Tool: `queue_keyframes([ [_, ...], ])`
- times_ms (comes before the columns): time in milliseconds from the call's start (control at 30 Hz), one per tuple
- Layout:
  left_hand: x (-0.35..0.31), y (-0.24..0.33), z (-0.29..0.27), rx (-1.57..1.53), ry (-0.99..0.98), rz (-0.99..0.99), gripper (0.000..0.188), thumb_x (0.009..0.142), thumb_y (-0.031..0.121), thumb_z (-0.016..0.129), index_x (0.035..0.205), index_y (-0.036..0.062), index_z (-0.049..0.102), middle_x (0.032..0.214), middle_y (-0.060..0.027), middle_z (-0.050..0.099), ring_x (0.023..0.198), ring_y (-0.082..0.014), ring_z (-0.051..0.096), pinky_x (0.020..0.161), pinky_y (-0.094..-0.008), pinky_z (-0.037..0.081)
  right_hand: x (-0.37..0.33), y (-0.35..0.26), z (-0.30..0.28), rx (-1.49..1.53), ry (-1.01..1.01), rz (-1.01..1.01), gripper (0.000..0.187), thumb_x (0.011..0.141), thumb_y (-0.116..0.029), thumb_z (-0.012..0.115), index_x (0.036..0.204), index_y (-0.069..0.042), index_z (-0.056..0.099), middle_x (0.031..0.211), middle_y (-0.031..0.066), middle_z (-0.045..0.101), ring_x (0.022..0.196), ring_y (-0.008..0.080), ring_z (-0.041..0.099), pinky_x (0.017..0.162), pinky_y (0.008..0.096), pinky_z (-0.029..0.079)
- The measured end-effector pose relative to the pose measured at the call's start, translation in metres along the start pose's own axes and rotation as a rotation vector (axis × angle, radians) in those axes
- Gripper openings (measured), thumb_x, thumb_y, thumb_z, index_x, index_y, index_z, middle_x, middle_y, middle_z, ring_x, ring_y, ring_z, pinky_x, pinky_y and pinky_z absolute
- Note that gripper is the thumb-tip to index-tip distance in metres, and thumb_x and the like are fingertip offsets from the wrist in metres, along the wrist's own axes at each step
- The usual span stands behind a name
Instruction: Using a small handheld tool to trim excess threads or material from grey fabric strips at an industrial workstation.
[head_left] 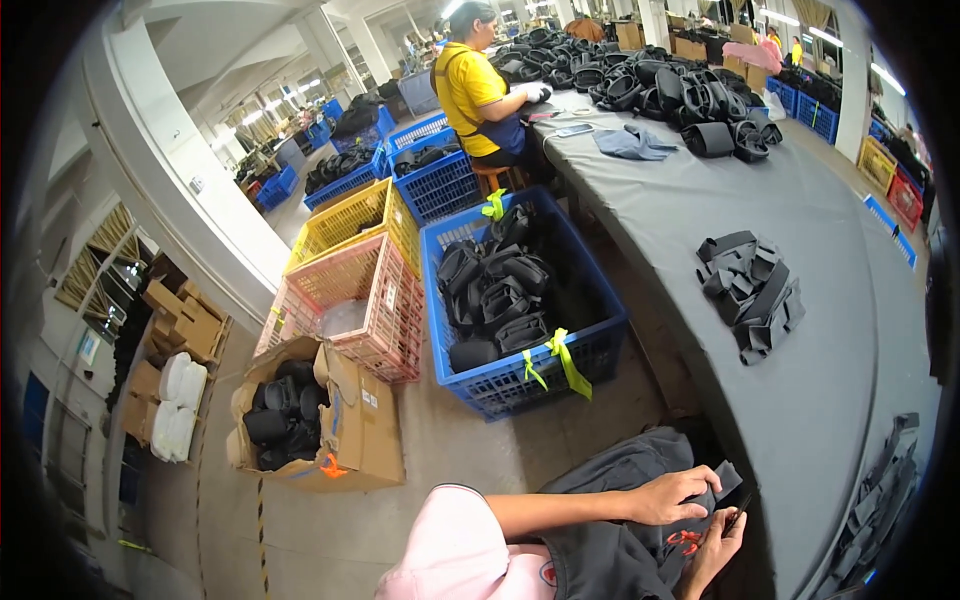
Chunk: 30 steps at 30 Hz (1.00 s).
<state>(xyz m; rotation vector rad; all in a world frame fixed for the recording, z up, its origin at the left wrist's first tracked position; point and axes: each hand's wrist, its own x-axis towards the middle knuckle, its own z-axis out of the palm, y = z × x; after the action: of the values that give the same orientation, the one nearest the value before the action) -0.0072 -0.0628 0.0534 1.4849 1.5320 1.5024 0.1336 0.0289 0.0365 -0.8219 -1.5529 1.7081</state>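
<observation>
My left hand (675, 497) is low at the right, over the dark cloth on my lap, its fingers bent down onto a dark grey fabric piece (731, 482). Just below and right of it, my right hand (716, 552) is closed round what look like red-handled scissors (684, 541). Their red loops stick out on the palm side, and a thin dark end points up past the fingers. Both hands are close together beside the table's edge. The fingers partly hide the fabric piece, so its full shape cannot be made out.
A long grey-covered table (650, 200) runs along my right, bearing a heap of grey strips (750, 290) and many black pouches (680, 95). A blue crate (440, 350) and a cardboard box (370, 430) hold more black pouches. A co-worker in yellow (468, 85) sits farther off.
</observation>
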Motion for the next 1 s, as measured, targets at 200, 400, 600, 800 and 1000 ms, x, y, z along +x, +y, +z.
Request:
queue_keyframes([
  [200, 0.011, -0.016, 0.008, -0.116, -0.008, -0.02, 0.023, 0.082, 0.01, 0.059, 0.073, -0.0001, 0.042, 0.115, -0.0136, 0.048, 0.105, -0.0274, 0.05, 0.088, -0.0344, 0.041, 0.008, -0.017, 0.007, -0.116, -0.035, 0.005, 0.009, 0.084, 0.003, 0.052, 0.084, -0.003, 0.045, 0.074, -0.0011, 0.042, 0.058, 0.0039, 0.039, 0.05, 0.0156, 0.036],
  [400, 0.034, -0.009, -0.032, 0.064, 0.115, -0.029, 0.03, 0.081, 0.019, 0.064, 0.104, 0.0, 0.057, 0.115, -0.0109, 0.054, 0.107, -0.0244, 0.051, 0.091, -0.0341, 0.041, 0.021, -0.035, 0.019, -0.367, 0.009, -0.194, 0.022, 0.078, 0.002, 0.062, 0.098, -0.003, 0.054, 0.08, 0.0036, 0.053, 0.067, 0.009, 0.048, 0.062, 0.0226, 0.043],
  [600, 0.048, -0.023, -0.013, -0.132, -0.023, -0.131, 0.026, 0.079, 0.016, 0.068, 0.091, -0.0046, 0.058, 0.124, -0.0125, 0.049, 0.111, -0.0241, 0.048, 0.095, -0.0333, 0.038, 0.016, -0.024, -0.013, -0.405, 0.064, -0.151, 0.032, 0.074, -0.006, 0.07, 0.103, -0.004, 0.055, 0.083, 0.0088, 0.058, 0.069, 0.018, 0.06, 0.063, 0.0265, 0.047],
  [800, 0.045, -0.025, -0.004, -0.141, -0.076, -0.169, 0.032, 0.079, 0.02, 0.069, 0.095, -0.0055, 0.059, 0.126, -0.013, 0.048, 0.113, -0.0241, 0.047, 0.096, -0.0336, 0.036, 0.017, -0.023, -0.03, -0.586, 0.017, -0.208, 0.026, 0.073, -0.003, 0.068, 0.097, -0.003, 0.058, 0.082, 0.0086, 0.06, 0.068, 0.0186, 0.059, 0.061, 0.0272, 0.047],
  [1000, 0.046, -0.025, -0.003, -0.134, -0.057, -0.198, 0.029, 0.08, 0.018, 0.068, 0.095, -0.0047, 0.06, 0.125, -0.013, 0.049, 0.114, -0.0246, 0.047, 0.097, -0.0342, 0.035, 0.017, -0.026, -0.033, -0.402, -0.002, -0.087, 0.023, 0.074, -0.001, 0.066, 0.096, 0.002, 0.061, 0.084, 0.0114, 0.062, 0.073, 0.0189, 0.061, 0.067, 0.0267, 0.048],
])
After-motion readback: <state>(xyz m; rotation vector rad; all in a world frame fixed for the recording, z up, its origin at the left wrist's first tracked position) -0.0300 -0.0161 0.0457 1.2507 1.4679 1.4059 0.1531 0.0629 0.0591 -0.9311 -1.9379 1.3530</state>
